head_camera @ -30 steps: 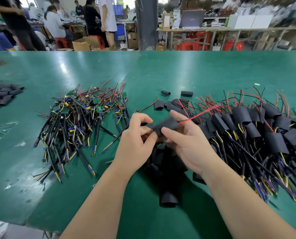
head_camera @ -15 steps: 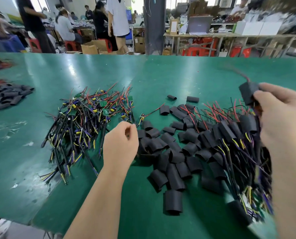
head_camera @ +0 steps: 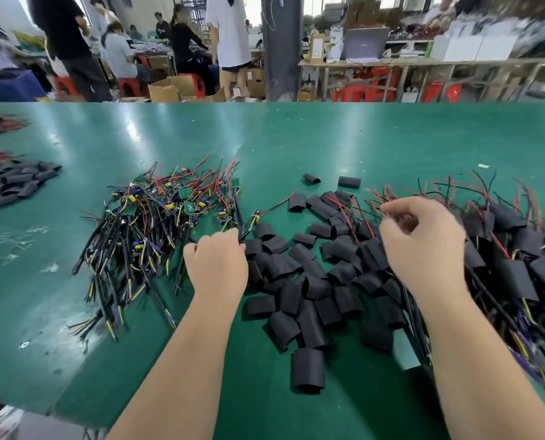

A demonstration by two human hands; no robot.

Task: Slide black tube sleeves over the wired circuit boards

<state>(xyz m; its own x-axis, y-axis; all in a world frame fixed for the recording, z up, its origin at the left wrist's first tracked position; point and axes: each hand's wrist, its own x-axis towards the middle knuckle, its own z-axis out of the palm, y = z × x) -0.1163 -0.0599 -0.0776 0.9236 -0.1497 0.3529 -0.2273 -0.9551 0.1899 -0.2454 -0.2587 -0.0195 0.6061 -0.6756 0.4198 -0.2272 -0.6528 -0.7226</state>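
A pile of bare wired circuit boards (head_camera: 169,217), green with red, black and yellow leads, lies left of centre on the green table (head_camera: 328,138). Loose black tube sleeves (head_camera: 296,281) are heaped in the middle. Sleeved boards (head_camera: 512,249) are stacked at the right. My left hand (head_camera: 215,265) is curled at the right edge of the bare pile, and the black lead of one wired board (head_camera: 254,216) runs into its fingers. My right hand (head_camera: 423,246) hovers over the left edge of the sleeved stack, fingers loosely bent, holding nothing.
A second heap of black sleeves (head_camera: 14,182) lies at the far left edge. Two stray sleeves (head_camera: 349,181) sit behind the middle heap. People stand and sit at benches beyond the table's far edge. The table's near edge runs just under my forearms.
My right hand has let go of the sleeved board it carried to the right and has swung back left over the stack. My left hand has stayed at the bare pile's edge.
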